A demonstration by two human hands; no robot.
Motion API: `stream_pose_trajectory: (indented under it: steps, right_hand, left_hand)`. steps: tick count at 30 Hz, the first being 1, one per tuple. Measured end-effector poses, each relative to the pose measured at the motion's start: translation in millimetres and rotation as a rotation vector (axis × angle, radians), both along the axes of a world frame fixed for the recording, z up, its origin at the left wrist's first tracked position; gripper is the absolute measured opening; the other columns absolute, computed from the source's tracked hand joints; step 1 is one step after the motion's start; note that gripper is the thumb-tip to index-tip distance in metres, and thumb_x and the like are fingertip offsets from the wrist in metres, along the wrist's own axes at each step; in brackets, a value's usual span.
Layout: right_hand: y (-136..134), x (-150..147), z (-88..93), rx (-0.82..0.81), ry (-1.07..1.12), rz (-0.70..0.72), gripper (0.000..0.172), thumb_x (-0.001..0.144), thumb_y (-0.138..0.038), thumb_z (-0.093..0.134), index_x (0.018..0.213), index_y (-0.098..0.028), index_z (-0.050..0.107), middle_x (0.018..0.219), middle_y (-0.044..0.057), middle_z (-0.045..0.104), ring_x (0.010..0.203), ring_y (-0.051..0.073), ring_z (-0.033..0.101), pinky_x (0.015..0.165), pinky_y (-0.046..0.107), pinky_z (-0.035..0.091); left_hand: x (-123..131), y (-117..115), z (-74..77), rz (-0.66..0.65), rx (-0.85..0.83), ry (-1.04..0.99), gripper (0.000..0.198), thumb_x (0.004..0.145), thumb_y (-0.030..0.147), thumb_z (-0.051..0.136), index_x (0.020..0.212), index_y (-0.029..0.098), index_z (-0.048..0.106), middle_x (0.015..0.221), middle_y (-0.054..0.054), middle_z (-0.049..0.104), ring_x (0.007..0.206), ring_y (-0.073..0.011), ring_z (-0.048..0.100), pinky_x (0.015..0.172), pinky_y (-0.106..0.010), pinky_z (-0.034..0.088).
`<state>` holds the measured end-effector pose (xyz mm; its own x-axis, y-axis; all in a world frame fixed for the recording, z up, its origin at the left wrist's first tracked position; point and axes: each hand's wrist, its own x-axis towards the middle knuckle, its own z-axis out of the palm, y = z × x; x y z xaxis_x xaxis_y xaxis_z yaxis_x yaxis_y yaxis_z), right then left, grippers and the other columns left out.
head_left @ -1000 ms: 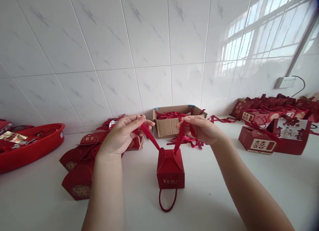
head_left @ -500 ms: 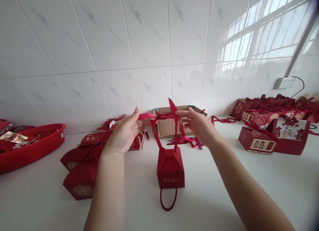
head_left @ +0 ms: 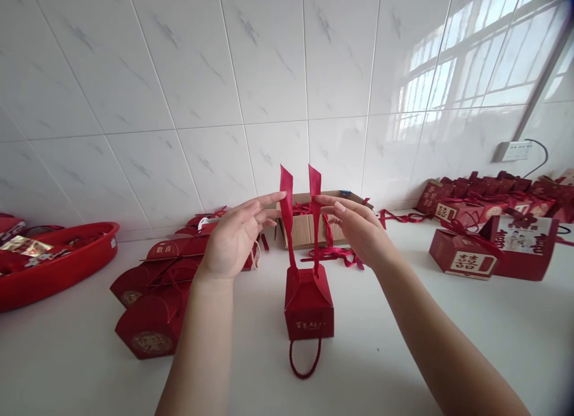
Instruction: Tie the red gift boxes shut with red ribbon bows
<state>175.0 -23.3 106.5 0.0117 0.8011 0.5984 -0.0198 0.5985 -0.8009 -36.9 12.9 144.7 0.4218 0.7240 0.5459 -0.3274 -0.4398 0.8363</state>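
A small red gift box [head_left: 309,308] with gold lettering stands on the white table, a dark red cord loop [head_left: 305,368] lying in front of it. Two ends of a red ribbon [head_left: 287,216] rise upright from its top, side by side. My left hand [head_left: 244,231] has its fingers apart, the index fingertip touching the left end. On the other side, my right hand [head_left: 356,222] also has spread fingers, with fingertips against the right end. Neither hand is closed round the ribbon.
Behind the box is a cardboard carton [head_left: 298,229] of red ribbons. Several red boxes [head_left: 150,326] stand at left, beyond them a red basin [head_left: 58,272]. More boxes [head_left: 466,251] are at right. A tiled wall [head_left: 273,75] rises behind.
The left ribbon end, earlier draped over my left hand's fingers, now stands upright beside the other. My left hand has shifted right, and the right ribbon end has straightened.
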Motion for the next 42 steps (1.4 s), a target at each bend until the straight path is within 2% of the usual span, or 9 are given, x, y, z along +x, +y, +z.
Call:
stream_pose_trajectory:
  steps: [2,5,10,15,21,27,33,38,42]
  right_hand:
    - [0,0,0.4,0.007,0.01,0.0,0.031,0.086,-0.046,0.055,0.11,-0.029,0.067,0.126,0.002,0.06,0.116,0.023,0.052,0.097,0.038,0.039]
    - [-2,0,1.1,0.008,-0.002,-0.02,0.032,0.087,-0.046,0.054,0.11,-0.028,0.067,0.125,0.003,0.06,0.116,0.023,0.052,0.098,0.039,0.039]
    - [-5,0,2.5,0.036,-0.008,-0.033,0.029,0.086,-0.044,0.055,0.108,-0.029,0.068,0.122,0.002,0.062,0.114,0.022,0.054,0.098,0.038,0.04]
    - [-8,-2,4.2,0.05,-0.037,-0.059,0.028,0.086,-0.042,0.057,0.109,-0.029,0.067,0.12,0.001,0.063,0.112,0.021,0.055,0.098,0.038,0.04]
    - [-8,-3,3.6,0.077,-0.013,-0.045,0.025,0.086,-0.039,0.059,0.107,-0.029,0.069,0.115,0.001,0.066,0.111,0.02,0.057,0.099,0.039,0.04]
    - [-8,-4,3.4,0.106,-0.005,-0.048,0.024,0.086,-0.035,0.059,0.107,-0.029,0.068,0.114,0.001,0.066,0.11,0.02,0.058,0.098,0.039,0.042]
    - [-10,-5,3.1,0.13,0.006,-0.029,0.023,0.087,-0.031,0.058,0.108,-0.027,0.067,0.115,0.002,0.066,0.109,0.018,0.058,0.099,0.037,0.043]
    - [-10,-5,2.4,0.163,-0.003,-0.046,0.023,0.087,-0.03,0.058,0.108,-0.027,0.068,0.116,0.001,0.065,0.109,0.019,0.058,0.098,0.039,0.045]
    - [-11,-5,3.1,0.172,0.005,-0.042,0.022,0.088,-0.029,0.059,0.108,-0.028,0.068,0.115,0.001,0.066,0.11,0.019,0.058,0.098,0.038,0.045]
  left_hand:
    - [3,-1,-1.5,0.062,0.023,0.005,0.022,0.078,0.029,0.063,0.095,0.019,0.072,0.104,-0.007,0.07,0.092,-0.0192,0.064,0.081,-0.03,0.048]
    - [8,-3,-4.1,0.156,0.031,-0.026,0.03,0.068,0.019,0.075,0.098,0.019,0.069,0.09,-0.003,0.071,0.084,-0.0141,0.064,0.08,-0.026,0.049]
    - [16,-2,-7.7,0.315,0.04,-0.068,0.029,0.064,0.017,0.077,0.091,0.017,0.067,0.082,-0.001,0.07,0.08,-0.0137,0.066,0.079,-0.026,0.052]
    - [18,2,-8.4,0.308,0.033,-0.126,0.018,0.072,0.022,0.07,0.09,0.017,0.069,0.085,-0.003,0.073,0.082,-0.0173,0.069,0.085,-0.032,0.052]
    - [20,-2,-6.4,0.369,0.03,-0.184,0.024,0.075,0.028,0.069,0.096,0.017,0.065,0.088,-0.005,0.074,0.075,-0.0183,0.071,0.075,-0.032,0.056]
    - [26,-18,-0.8,0.501,0.048,-0.209,0.016,0.073,0.029,0.071,0.074,0.015,0.064,0.067,-0.003,0.072,0.067,-0.0191,0.07,0.071,-0.034,0.056]
    - [24,-22,2.8,0.53,0.074,-0.213,0.012,0.07,0.026,0.072,0.066,0.016,0.067,0.061,-0.001,0.07,0.065,-0.0171,0.068,0.072,-0.032,0.056]
    - [23,-20,1.1,0.597,0.027,-0.129,0.014,0.067,0.03,0.075,0.067,0.017,0.069,0.058,-0.001,0.067,0.056,-0.0153,0.064,0.058,-0.028,0.054]
    - [22,-18,-0.9,0.585,0.036,-0.099,0.015,0.067,0.031,0.075,0.068,0.017,0.069,0.057,0.0,0.066,0.049,-0.0121,0.059,0.055,-0.026,0.052]
